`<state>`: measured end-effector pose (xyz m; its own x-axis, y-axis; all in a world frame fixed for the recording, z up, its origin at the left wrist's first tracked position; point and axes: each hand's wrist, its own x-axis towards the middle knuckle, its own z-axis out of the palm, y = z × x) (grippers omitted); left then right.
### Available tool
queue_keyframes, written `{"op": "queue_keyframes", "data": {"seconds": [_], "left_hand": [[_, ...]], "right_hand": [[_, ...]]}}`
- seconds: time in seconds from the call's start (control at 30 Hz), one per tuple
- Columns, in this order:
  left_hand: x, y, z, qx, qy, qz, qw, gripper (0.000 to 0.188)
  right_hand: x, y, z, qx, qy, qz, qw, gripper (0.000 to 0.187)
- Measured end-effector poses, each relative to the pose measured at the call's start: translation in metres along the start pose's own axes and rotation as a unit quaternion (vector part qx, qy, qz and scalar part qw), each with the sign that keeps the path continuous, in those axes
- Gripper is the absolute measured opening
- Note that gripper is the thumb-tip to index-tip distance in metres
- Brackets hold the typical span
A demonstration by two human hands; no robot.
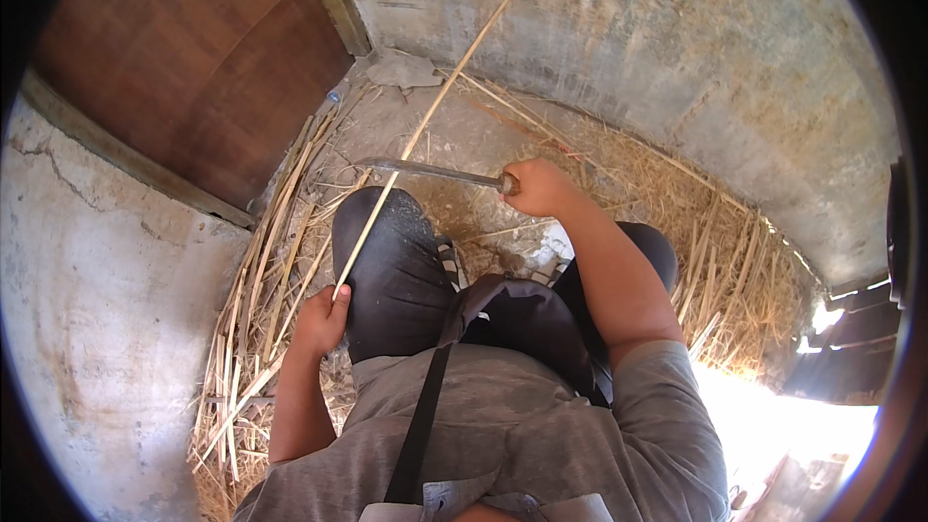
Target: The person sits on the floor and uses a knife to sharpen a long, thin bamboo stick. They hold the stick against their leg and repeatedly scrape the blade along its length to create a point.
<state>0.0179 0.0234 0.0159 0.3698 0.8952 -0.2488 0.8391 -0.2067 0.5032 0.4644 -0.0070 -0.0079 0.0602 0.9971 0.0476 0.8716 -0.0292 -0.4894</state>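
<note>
A long, pale bamboo strip [425, 121] slants from beside my left thigh up toward the far wall. Its near end is in my left hand [323, 321], closed round it next to my knee. My right hand [537, 187] grips the handle of a long-bladed knife [440, 172], held out level over the gap between my knees. The blade points left and crosses the strip just beyond my left knee, seeming to touch it. Fingers of the right hand are partly hidden behind its back.
Split bamboo strips [275, 251] lie in a heap along the left wall. Fine shavings [715, 261] and more strips cover the floor at right. A brown door panel [193, 58] stands at far left, a stained wall [657, 39] ahead. A flat stone [404, 71] lies by the corner.
</note>
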Motion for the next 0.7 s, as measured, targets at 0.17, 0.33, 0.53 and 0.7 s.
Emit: {"op": "queue_keyframes", "data": {"seconds": [0.17,0.33,0.53,0.7], "left_hand": [[-0.002,0.007,-0.001,0.004,0.016,0.007,1.000,0.063],[-0.002,0.007,0.001,-0.001,0.026,0.017,1.000,0.060],[-0.002,0.005,0.004,-0.019,0.025,0.007,0.999,0.059],[-0.002,0.006,0.004,-0.019,0.023,0.001,1.000,0.061]], "right_hand": [[-0.001,0.002,-0.003,0.003,0.015,0.012,1.000,0.026],[0.000,0.008,-0.003,-0.016,0.016,0.020,1.000,0.025],[0.000,0.008,0.000,0.000,0.004,0.013,1.000,0.026],[0.001,0.010,0.010,0.023,-0.041,0.012,0.999,0.030]]}}
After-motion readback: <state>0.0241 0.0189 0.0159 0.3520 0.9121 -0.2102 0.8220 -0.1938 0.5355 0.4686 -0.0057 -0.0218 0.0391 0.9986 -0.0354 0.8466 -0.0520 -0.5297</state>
